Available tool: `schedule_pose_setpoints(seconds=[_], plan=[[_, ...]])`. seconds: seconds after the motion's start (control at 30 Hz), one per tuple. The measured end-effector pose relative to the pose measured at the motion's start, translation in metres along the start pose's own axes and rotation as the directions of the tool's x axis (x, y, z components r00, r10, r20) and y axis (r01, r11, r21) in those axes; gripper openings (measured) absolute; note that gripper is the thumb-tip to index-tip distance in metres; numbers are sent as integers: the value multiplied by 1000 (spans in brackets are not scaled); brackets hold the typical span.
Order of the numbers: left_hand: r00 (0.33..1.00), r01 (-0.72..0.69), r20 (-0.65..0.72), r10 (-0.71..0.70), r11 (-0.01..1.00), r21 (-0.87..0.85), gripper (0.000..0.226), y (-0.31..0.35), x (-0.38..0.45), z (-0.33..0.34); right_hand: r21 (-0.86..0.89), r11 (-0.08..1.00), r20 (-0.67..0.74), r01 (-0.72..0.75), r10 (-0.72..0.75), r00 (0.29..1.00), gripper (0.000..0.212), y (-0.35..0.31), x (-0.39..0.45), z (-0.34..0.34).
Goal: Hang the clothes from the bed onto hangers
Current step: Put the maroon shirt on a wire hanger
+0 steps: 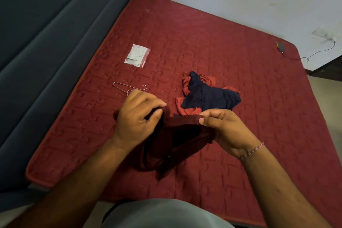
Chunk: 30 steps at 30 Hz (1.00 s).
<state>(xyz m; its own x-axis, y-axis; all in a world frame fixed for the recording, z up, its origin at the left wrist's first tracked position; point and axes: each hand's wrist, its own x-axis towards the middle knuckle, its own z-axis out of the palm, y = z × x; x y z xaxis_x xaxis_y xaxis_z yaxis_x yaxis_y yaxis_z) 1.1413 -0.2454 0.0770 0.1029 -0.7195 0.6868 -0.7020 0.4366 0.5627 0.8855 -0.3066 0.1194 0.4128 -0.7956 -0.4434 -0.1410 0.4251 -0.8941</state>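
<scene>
From the head camera, both hands hold a dark maroon garment just above the near part of the bed. The left hand has its fingers curled round one end of the ribbed hem, and the right hand pinches the other end between thumb and fingers, so the hem is stretched taut between them. The soft knit cloth sags below in loose folds, its lowest edge draped onto the bed; which kind of garment it is cannot be told. A thin beaded bracelet circles the right wrist.

The bed's red quilted cover is stitched in squares with curled motifs. Beyond the left hand lie thin wire hangers, partly hidden by its knuckles, so their number is unclear. Right of them, a crumpled navy garment lies on top of an orange-red garment, which is mostly covered. Farther back rests a flat white packet, its print too small to read. At the bed's far right corner sits a small dark device with a cable running off to the wall. A dark blue upholstered headboard borders the left side.
</scene>
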Motion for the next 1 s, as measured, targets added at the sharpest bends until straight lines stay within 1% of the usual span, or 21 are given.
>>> schedule_pose_setpoints(seconds=[0.1,0.13,0.27,0.33,0.43,0.53,0.67,0.8,0.9,1.0], plan=[[999,-32,-27,30,997,-70,8,20,6,8,66,997,14,41,-42,999,38,-11,-6,10],[999,-36,-33,33,995,-89,9,25,8,10,80,996,8,50,-51,999,38,-15,-8,15],[998,-63,-39,58,989,-134,8,35,10,16,93,992,-1,88,-88,996,18,-26,-13,27],[997,-73,-33,69,986,-148,7,36,10,19,109,990,-5,91,-91,996,17,-29,-15,31],[996,-81,-35,77,985,-149,8,37,9,22,120,989,-26,81,-78,997,25,-28,-15,33],[995,-93,-37,89,986,-141,9,35,9,24,98,991,-39,88,-84,996,28,-26,-14,32],[995,-104,-16,102,984,-148,10,31,8,25,9,992,-59,130,-129,990,28,-29,-15,35],[994,-102,20,107,979,-177,9,27,7,24,-41,984,-67,171,-174,983,41,-26,-12,38],[993,-76,68,93,973,-216,8,25,6,25,-60,982,-54,179,-182,982,26,-24,-10,37],[989,-21,135,62,958,-286,9,22,3,25,-100,973,-46,206,-211,976,14,-22,-9,36]])
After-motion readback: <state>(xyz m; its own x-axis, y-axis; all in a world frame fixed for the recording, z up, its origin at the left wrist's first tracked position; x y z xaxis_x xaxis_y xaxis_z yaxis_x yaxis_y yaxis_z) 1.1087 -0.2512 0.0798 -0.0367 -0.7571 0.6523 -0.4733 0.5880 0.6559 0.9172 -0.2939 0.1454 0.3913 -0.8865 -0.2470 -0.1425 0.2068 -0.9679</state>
